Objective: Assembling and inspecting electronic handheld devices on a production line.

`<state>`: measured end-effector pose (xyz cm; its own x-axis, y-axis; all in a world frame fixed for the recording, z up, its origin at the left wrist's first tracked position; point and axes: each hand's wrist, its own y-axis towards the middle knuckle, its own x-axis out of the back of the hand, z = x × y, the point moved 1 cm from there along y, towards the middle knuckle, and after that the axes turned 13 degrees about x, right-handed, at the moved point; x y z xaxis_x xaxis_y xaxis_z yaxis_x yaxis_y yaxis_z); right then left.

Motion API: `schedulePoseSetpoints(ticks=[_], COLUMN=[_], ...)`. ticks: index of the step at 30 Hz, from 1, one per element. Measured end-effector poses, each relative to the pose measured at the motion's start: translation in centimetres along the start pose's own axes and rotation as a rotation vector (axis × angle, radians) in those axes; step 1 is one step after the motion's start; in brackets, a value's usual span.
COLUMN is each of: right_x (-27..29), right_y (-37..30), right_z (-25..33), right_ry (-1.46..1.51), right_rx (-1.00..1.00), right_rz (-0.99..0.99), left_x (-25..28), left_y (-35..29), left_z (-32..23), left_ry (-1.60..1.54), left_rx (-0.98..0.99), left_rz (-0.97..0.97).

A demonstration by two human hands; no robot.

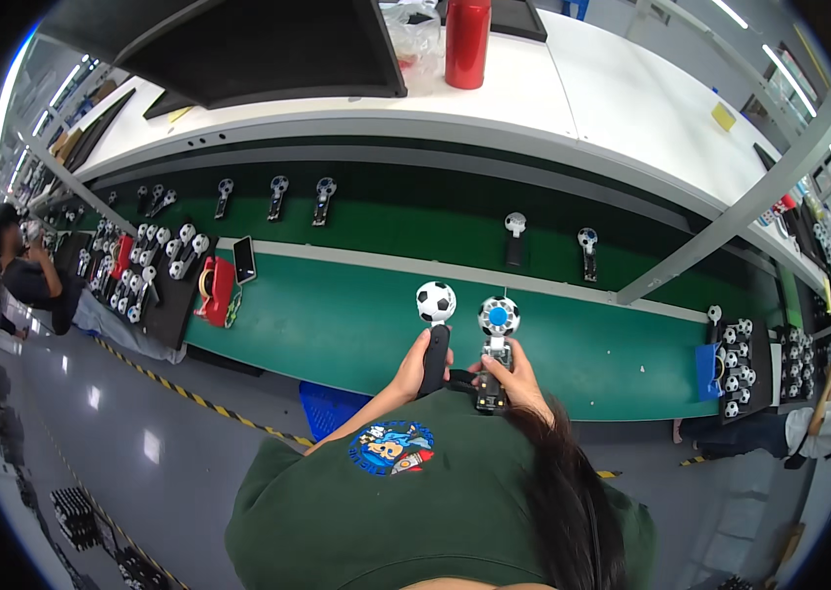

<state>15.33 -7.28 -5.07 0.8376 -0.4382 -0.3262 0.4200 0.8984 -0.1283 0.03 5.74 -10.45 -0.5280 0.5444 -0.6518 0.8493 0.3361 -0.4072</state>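
Hands come first, raised just above the person's dark green shirt (435, 492) with its round blue printed patch. The left hand (417, 366) is wrapped around the black handle of a small handheld fan whose round head is patterned like a black-and-white football (436, 301); the fan stands upright, the ball head above the fist. The right hand (511, 379) is closed on a second handheld fan with its inner parts showing along the handle and a blue disc in the middle of its round head (499, 317); this one also stands upright, just beside the first, their heads near each other but apart.

Beyond both fans runs a long green conveyor belt (337, 315). On its left lie a red case (218, 290) and a dark phone (244, 259), and past them a black tray of finished football fans (145, 265). Farther back, single fans stand upright along the dark green rear strip (278, 197). Farthest off, on the white upper shelf (553, 98), stands a red metal bottle (467, 41). Another person (27, 265) sits at the far left.
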Motion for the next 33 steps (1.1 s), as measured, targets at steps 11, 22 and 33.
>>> schedulePoseSetpoints(ticks=[11,22,33], right_x=[-0.7,0.4,-0.1], right_y=[1.1,1.0,0.1], right_z=[-4.8,-6.4,-4.1], right_ry=[-0.004,0.408,0.337], right_rx=[0.088,-0.152,0.030], right_rz=[0.151,0.094,0.183], left_x=[1.4,1.8,0.4], left_y=[-2.6,-0.5,-2.4], left_z=[2.7,2.8,-0.1], left_ry=[0.164,0.014,0.267], left_rx=[-0.088,0.015,-0.140], left_rz=[-0.355,-0.188,0.062])
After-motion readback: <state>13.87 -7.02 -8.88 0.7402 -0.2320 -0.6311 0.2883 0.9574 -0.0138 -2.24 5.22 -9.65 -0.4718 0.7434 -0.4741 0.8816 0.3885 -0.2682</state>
